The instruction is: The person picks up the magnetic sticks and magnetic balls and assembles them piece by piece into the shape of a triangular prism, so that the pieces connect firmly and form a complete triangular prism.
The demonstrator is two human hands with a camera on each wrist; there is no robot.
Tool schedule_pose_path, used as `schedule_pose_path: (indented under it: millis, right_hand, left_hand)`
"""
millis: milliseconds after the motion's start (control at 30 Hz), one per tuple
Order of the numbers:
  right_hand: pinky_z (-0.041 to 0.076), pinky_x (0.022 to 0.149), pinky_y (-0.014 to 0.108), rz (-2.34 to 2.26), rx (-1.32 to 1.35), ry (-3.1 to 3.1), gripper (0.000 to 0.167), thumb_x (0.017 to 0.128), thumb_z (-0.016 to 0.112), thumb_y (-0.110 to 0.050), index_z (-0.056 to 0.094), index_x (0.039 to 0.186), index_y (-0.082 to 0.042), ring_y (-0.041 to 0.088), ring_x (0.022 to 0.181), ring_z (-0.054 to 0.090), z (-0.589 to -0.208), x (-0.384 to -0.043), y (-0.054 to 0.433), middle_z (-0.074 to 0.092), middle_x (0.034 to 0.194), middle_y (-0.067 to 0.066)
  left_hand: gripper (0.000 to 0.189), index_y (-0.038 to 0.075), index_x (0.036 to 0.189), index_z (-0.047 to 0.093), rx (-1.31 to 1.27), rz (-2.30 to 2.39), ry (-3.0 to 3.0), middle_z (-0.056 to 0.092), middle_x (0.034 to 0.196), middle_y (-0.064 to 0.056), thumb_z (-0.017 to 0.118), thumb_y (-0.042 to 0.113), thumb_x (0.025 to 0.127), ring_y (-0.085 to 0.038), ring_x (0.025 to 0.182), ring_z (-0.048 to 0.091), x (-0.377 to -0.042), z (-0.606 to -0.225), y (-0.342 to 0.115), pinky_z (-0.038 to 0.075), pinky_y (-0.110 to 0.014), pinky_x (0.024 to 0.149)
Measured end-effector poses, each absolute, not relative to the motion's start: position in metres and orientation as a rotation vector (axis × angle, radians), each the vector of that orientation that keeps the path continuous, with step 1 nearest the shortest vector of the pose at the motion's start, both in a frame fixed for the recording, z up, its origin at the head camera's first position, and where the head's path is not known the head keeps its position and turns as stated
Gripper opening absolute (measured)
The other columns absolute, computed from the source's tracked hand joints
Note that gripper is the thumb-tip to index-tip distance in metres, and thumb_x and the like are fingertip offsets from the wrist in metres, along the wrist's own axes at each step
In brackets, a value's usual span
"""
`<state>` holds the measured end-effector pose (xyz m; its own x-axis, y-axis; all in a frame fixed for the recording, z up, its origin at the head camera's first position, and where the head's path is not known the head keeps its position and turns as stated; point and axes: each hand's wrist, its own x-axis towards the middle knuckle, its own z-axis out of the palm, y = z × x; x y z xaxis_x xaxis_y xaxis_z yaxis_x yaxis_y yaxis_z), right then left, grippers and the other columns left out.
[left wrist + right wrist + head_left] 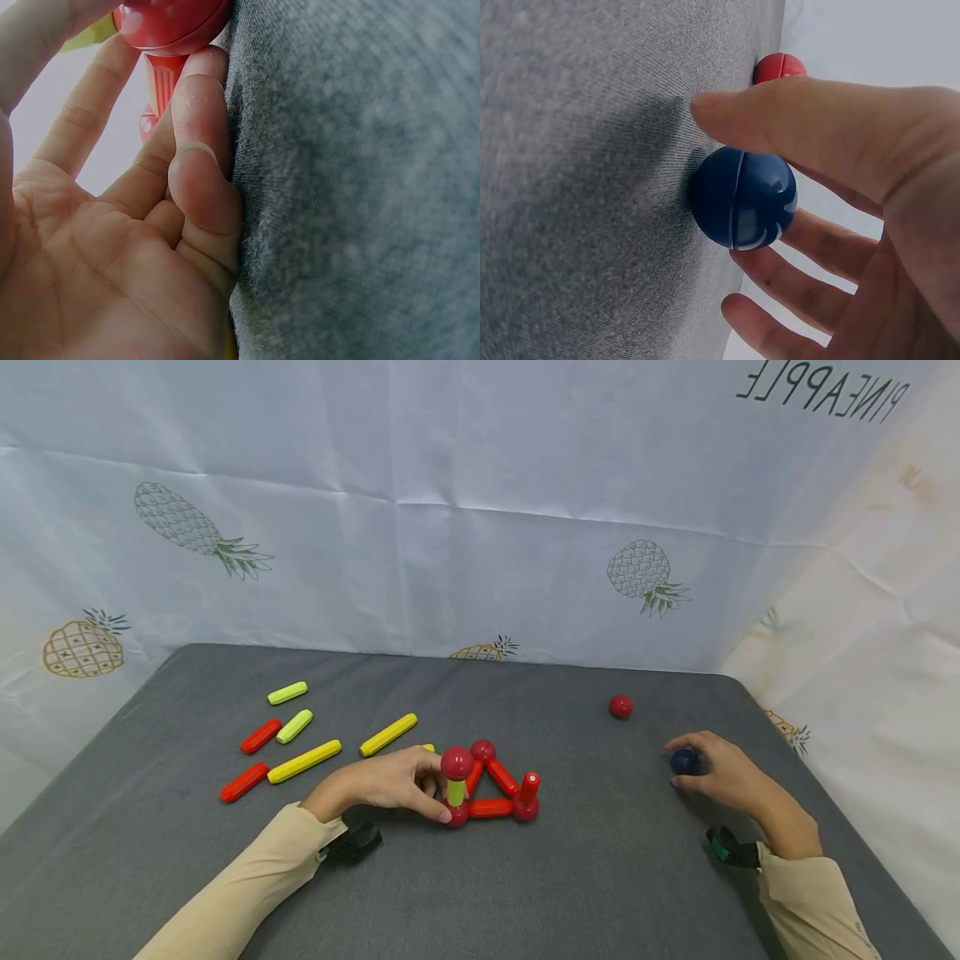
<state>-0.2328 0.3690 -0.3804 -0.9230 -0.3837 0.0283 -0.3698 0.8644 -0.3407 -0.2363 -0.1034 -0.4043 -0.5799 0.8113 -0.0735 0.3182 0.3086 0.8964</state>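
At the middle of the table my left hand point(408, 781) pinches a red ball point(457, 814) at the near left corner of a triangle of red rods point(491, 808) and balls. From that ball a short yellow-green rod point(455, 792) stands upright, topped by another red ball point(457, 763). A short red rod point(528, 787) rises from the right corner ball point(526, 808). My right hand point(723, 772) is around a dark blue ball point(742, 199) on the table, its thumb and fingers spread on either side. In the right wrist view the thumb looks straight; a firm hold does not show.
A loose red ball point(620, 707) lies ahead of my right hand. To the left lie yellow rods point(305, 762), yellow-green rods point(288, 693) and red rods point(243, 782). A pineapple-print cloth point(525, 577) hangs behind the grey table point(600, 877).
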Motion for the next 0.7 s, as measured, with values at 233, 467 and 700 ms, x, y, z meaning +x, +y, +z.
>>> schedule_pose_path:
  millis: [233,467,700]
  right_hand:
    - [0.049,0.082,0.058,-0.523,-0.628,3.004,0.044,0.080,0.081,-0.008,0.062,0.119,0.002,0.047,0.107,0.058,-0.3832,-0.2333,0.3721,0.060,0.117,0.027]
    - [0.050,0.081,0.058,-0.542,-0.614,2.983,0.040,0.082,0.075,-0.002,0.062,0.119,0.003,0.046,0.103,0.060,-0.3828,-0.2320,0.3709,0.059,0.118,0.029]
    - [0.052,0.082,0.056,-0.563,-0.618,2.995,0.035,0.085,0.073,-0.002,0.063,0.119,0.002,0.045,0.105,0.060,-0.3826,-0.2310,0.3675,0.060,0.117,0.026]
  left_hand:
    - [0.020,0.009,0.103,0.069,1.005,1.230,2.051,0.063,0.086,0.005,0.076,0.015,0.085,-0.006,0.063,0.048,-0.2364,-0.4043,-0.1033,0.039,-0.018,0.059]
    - [0.021,0.009,0.102,0.069,1.020,1.234,2.058,0.064,0.086,0.005,0.077,0.015,0.084,-0.005,0.064,0.049,-0.2368,-0.4062,-0.1034,0.040,-0.018,0.060]
    - [0.022,0.009,0.103,0.069,1.020,1.240,2.052,0.064,0.086,0.005,0.077,0.014,0.084,-0.005,0.064,0.049,-0.2365,-0.4059,-0.1034,0.039,-0.017,0.059]
